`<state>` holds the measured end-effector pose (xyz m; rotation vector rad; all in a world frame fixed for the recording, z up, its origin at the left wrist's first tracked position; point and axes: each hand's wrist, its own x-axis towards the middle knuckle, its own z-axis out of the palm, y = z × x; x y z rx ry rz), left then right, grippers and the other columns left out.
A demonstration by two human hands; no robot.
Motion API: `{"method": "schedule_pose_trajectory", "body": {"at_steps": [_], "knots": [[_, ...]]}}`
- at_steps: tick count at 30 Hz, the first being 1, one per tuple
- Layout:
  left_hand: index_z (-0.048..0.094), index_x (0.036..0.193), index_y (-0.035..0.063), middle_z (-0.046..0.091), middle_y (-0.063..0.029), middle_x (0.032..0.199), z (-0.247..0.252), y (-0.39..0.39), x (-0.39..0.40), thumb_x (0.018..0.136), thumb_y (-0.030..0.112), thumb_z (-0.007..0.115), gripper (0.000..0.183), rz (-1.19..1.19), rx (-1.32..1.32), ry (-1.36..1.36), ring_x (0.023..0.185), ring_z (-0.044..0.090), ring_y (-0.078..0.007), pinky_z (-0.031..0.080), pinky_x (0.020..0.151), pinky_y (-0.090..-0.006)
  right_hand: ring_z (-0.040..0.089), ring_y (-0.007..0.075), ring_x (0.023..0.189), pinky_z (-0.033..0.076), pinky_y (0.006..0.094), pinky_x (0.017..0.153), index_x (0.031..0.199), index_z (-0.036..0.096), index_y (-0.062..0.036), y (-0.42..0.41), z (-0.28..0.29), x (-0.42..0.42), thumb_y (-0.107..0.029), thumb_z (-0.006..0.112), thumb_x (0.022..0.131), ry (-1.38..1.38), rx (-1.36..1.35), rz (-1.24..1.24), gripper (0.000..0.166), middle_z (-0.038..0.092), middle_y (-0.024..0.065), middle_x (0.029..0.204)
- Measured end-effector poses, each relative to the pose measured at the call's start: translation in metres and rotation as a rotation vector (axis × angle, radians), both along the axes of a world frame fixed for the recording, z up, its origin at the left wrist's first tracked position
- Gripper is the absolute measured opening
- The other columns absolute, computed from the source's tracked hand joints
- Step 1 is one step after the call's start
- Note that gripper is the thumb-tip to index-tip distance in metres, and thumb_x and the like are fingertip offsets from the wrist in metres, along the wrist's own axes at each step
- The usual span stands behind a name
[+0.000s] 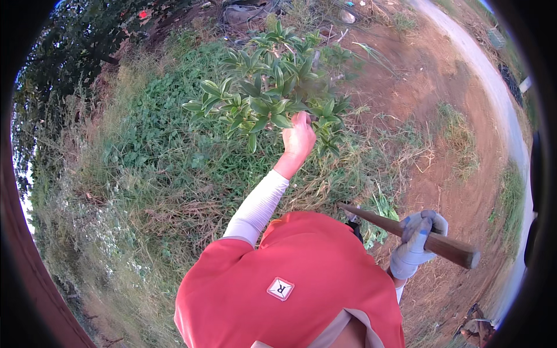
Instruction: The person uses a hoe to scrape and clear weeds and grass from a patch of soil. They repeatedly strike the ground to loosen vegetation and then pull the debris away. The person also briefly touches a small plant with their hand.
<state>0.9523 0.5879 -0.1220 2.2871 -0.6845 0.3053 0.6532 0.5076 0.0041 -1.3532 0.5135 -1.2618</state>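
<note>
In the head view, my bare left hand (299, 137) reaches into a leafy green shrub (261, 104). Its fingers are curled in on the shrub's foliage; which leaf or twig they pinch is hidden behind the hand. Off to the right, my right hand (415, 243), in a pale work glove with blue patches, is wrapped around a wooden tool handle (452, 250). The handle slants, its thick butt end toward the lower right. Its thin far end reaches the grass near my feet, and no tool head can be made out there.
Grass and weeds (174, 182) surround the shrub on the left and front. Reddish bare soil (417, 87) lies to the right, with a pale path (487, 65) curving beyond it. Dark leafy trees (56, 78) stand at left. Cut grass (385, 209) lies near the handle.
</note>
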Motion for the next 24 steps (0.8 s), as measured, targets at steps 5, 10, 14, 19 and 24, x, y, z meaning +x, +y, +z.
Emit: {"method": "schedule_pose_trajectory", "body": {"at_steps": [5,10,14,19,24], "knots": [[0.054,0.081,0.0063,0.062,-0.0126,0.075,-0.021,0.029,-0.019,0.077,0.005,0.053,0.005,-0.033,0.0,0.118,0.072,0.062,-0.0353,0.049,0.064,-0.0434,0.04,0.0078,0.047,0.044,0.026,0.053,0.093,0.046,-0.0019,-0.002,0.001,-0.003,-0.011,0.05,0.092,0.029,-0.02,-0.027,0.01,0.041,-0.0007,0.054],[0.055,0.091,-0.0011,0.063,-0.0162,0.077,-0.05,0.07,-0.016,0.081,0.003,0.052,0.011,0.088,-0.178,0.121,0.07,0.062,-0.0303,0.049,0.066,-0.0371,0.041,0.0075,0.048,0.044,0.0259,0.053,0.095,0.047,-0.0016,-0.005,0.004,0.01,-0.012,0.05,0.092,0.062,0.0,0.029,0.011,0.042,-0.0007,0.055],[0.05,0.11,-0.0013,0.063,-0.0103,0.082,-0.061,0.092,-0.002,0.088,0.001,0.048,0.023,0.171,-0.306,0.15,0.063,0.06,-0.0183,0.049,0.061,-0.0308,0.043,0.0076,0.049,0.044,0.0259,0.053,0.098,0.048,-0.0022,-0.009,0.0,0.018,-0.008,0.05,0.091,0.054,-0.005,0.105,0.01,0.046,0.0015,0.061],[0.047,0.117,-0.0009,0.061,-0.0077,0.084,-0.042,0.093,0.003,0.089,0.0,0.047,0.028,0.165,-0.444,0.196,0.056,0.055,-0.0124,0.046,0.053,-0.0268,0.046,0.0081,0.049,0.044,0.027,0.049,0.104,0.047,-0.0044,-0.016,-0.012,0.022,-0.006,0.054,0.09,-0.001,-0.014,0.14,0.016,0.055,0.0105,0.086],[0.052,0.098,0.0016,0.059,-0.0144,0.076,-0.023,0.085,0.009,0.086,0.003,0.052,0.012,0.202,-0.306,0.28,0.064,0.058,-0.0238,0.046,0.06,-0.0353,0.048,0.0082,0.049,0.044,0.027,0.049,0.105,0.047,-0.005,-0.019,-0.016,0.019,-0.006,0.054,0.09,-0.033,-0.045,0.156,0.017,0.055,0.0122,0.092]]}}
